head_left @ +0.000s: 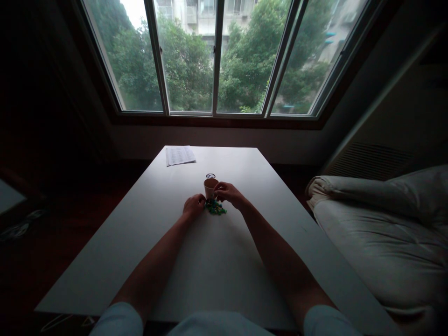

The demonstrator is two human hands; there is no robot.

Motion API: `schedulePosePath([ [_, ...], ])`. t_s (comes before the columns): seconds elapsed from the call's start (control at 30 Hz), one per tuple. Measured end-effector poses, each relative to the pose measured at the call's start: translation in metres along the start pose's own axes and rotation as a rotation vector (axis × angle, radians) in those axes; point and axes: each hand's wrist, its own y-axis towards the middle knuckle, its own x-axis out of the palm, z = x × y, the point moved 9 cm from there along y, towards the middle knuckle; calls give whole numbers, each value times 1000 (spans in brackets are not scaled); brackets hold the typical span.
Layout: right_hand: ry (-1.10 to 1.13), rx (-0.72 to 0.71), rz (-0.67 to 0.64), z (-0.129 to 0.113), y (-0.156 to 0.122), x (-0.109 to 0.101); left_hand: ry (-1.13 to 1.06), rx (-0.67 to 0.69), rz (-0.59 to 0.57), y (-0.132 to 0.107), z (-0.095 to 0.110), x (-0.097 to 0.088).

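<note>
While green pieces (217,208) lie loose at frame centre, work appears incomplete; right hand (227,192) bent at cup (209,189) rim, left hand (194,204) beside pieces; both grips indeterminable.

- Cup (209,191), centre of frame: plain brownish tan.
- Small pieces (216,209), just below centre: bright green, with darker blue-green among them.
- Table (217,275), centre to bottom: plain white, greyed by shadow.
- Papers (180,155), left of upper centre: white, rows of grey print.
- Sleeves (119,319), bottom edge: pale grey-blue.
- Padded seat (381,247), right: greyish cream.
- Floor (80,210), left: dark reddish brown.
- Trees (191,70), top: mottled green.
</note>
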Motion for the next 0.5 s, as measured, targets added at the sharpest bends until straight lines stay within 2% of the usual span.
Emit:
schedulePosePath([
  [0.2, 69, 1, 157, -9, -3, -8, 16, 1, -9, -1, 2, -1],
  [0.5, 110, -46, 238, -5, -1, -16, 20, 15, 7, 1, 0, 1],
])
